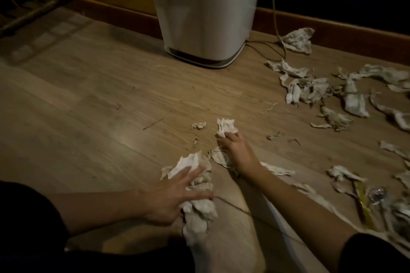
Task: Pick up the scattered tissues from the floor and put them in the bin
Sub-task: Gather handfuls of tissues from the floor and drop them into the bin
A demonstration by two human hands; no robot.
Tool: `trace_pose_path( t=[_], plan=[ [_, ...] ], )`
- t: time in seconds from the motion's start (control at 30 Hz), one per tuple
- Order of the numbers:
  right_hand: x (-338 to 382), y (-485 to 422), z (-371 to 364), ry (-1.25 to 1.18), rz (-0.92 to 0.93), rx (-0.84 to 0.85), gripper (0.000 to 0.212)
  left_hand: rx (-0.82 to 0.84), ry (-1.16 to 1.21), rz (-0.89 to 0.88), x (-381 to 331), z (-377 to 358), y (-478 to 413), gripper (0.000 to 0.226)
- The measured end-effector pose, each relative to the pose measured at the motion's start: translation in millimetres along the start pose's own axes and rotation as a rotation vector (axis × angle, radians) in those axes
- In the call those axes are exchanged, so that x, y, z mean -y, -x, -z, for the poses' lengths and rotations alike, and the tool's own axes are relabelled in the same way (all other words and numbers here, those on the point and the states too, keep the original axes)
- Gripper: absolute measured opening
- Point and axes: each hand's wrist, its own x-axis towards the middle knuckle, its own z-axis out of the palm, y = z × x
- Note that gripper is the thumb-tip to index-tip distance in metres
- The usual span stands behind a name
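My left hand [170, 197] lies with spread fingers on a pile of crumpled white tissues [197, 204] on the wooden floor, pressing it rather than closing round it. My right hand [235, 148] reaches further out, its fingertips pinched on a small crumpled tissue [225, 127], with another flattened tissue [219, 157] under its palm. A tiny tissue scrap [199, 125] lies just left of it. Several more tissues [306, 88] are strewn across the floor to the right. The tall white bin [206, 17] stands upright at the far side; its opening is out of frame.
A thin cable [276, 20] hangs down right of the bin and loops on the floor. A wooden skirting board [124, 15] runs along the back. A yellow stick-like object [363, 204] and a shiny wrapper [377, 195] lie among tissues at lower right. A slatted frame [28, 0] stands at upper left.
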Motion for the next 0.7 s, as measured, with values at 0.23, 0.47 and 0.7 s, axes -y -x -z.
trace_pose_path(
  t=[0.23, 0.47, 0.7],
  plan=[
    [8, -3, 8, -0.149, -0.051, -0.084, 0.017, -0.091, -0.137, -0.229, 13, -43, 7, 0.036],
    [44, -79, 15, -0.247, -0.124, 0.006, 0.029, -0.293, -0.065, -0.104, 52, -5, -12, 0.029],
    [59, -30, -24, 0.004, 0.082, -0.043, 0.019, -0.468, -0.054, 0.148, 101, 30, 7, 0.035]
  ],
)
